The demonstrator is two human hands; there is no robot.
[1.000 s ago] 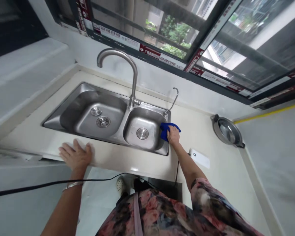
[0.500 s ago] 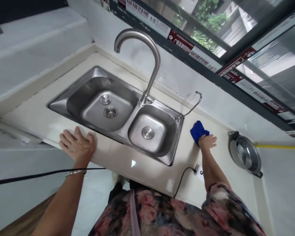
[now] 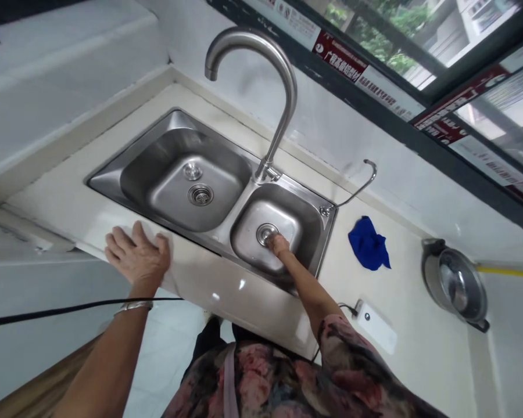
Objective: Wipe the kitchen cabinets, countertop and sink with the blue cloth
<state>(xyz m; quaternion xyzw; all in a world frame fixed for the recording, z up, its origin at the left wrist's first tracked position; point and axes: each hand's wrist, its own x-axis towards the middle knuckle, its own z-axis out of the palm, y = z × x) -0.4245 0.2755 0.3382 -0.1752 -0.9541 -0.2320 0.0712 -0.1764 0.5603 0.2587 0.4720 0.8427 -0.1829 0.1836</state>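
The right hand [image 3: 280, 246] has left the blue cloth [image 3: 369, 244] on the table [image 3: 192, 261], shifting work to the drain [image 3: 264, 231], finger grip unclear; the left hand [image 3: 139, 258] has fingers spread.

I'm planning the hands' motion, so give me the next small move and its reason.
Probably have the right hand pinch the drain cover in the smaller basin and try lifting it: the fingertips appear to be at it, and in the larger basin a round metal piece lies beside the drain.
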